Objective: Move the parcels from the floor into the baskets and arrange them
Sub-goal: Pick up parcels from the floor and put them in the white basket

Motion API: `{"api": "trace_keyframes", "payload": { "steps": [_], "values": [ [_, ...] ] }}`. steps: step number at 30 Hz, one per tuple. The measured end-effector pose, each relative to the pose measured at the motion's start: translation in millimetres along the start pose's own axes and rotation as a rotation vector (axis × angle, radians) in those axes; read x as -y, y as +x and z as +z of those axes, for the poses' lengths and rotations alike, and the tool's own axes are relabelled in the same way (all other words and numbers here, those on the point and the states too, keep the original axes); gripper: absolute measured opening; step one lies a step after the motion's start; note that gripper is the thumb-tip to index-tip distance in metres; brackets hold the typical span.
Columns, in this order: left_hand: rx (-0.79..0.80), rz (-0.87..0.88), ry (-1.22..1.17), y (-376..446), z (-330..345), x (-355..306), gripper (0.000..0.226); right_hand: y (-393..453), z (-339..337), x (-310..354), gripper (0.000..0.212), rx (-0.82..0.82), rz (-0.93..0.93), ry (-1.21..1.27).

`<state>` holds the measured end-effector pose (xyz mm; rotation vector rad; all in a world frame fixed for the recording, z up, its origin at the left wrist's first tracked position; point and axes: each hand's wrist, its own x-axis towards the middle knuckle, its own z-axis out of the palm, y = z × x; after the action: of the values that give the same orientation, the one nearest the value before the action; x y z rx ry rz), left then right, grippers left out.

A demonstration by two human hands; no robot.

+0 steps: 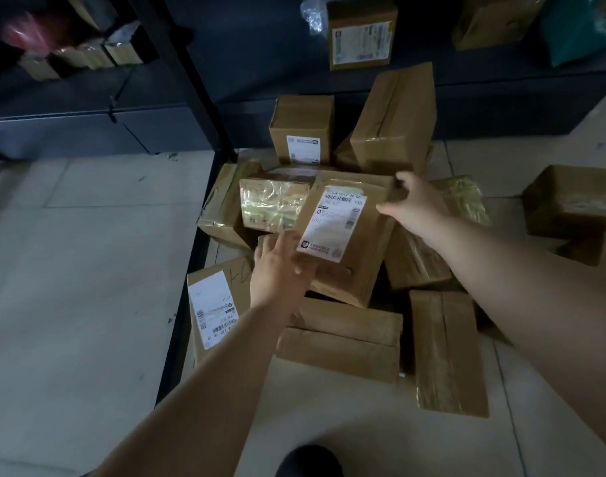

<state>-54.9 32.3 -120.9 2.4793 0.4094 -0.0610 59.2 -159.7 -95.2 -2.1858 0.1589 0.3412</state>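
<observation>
Parcels lay heaped on the pale tiled floor (88, 235) at the foot of a dark shelving unit (191, 108), most of them brown cardboard boxes sealed with clear tape. At the middle of the heap sat the labelled box (349, 242), tilted, with a white shipping label (332, 223) on its upper face. The left hand (280, 270) was at the box's 7 o'clock corner, fingers spread and partly open, fingertips touching the lower edge near the label. The right hand (415, 204) was at the box's 2 o'clock corner, thumb and fingers loosely curled on the top edge. Whether either hand had closed firmly on the box could not be told.

Just beside the box at 9 o'clock lay a tape-wrapped parcel (274, 204), shiny with film. At 12 o'clock of the heap an upright small box (301, 129) stood against the shelving, and a tall box (394, 118) leaned beside it. At 7 o'clock a flat box with a label (215, 304) rested partly under the left forearm. Toward 5 o'clock lay a long taped box (446, 352), and next to it a wide flat box (339, 342). Well apart at 3 o'clock sat another carton (570, 201).

On the shelf above, a box with a yellow-edged label (361, 32) stood near a teal bag (577, 29). A dark shoe (308, 461) showed at 6 o'clock.
</observation>
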Motion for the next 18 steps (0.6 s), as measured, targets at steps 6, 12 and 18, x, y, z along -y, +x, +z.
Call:
{"api": "trace_keyframes", "payload": {
  "steps": [6, 12, 18],
  "values": [
    [0.219, -0.247, -0.270, 15, 8, 4, 0.061, -9, 41, -9, 0.068, 0.034, 0.109, 0.025],
    [0.148, -0.147, -0.378, 4, 17, 6, 0.055, -4, 41, -16, 0.059, -0.100, 0.057, 0.063],
    [0.150, -0.111, -0.419, 4, 17, 14, 0.048, 2, 49, -16, 0.038, -0.102, 0.015, -0.015]
  ]
}}
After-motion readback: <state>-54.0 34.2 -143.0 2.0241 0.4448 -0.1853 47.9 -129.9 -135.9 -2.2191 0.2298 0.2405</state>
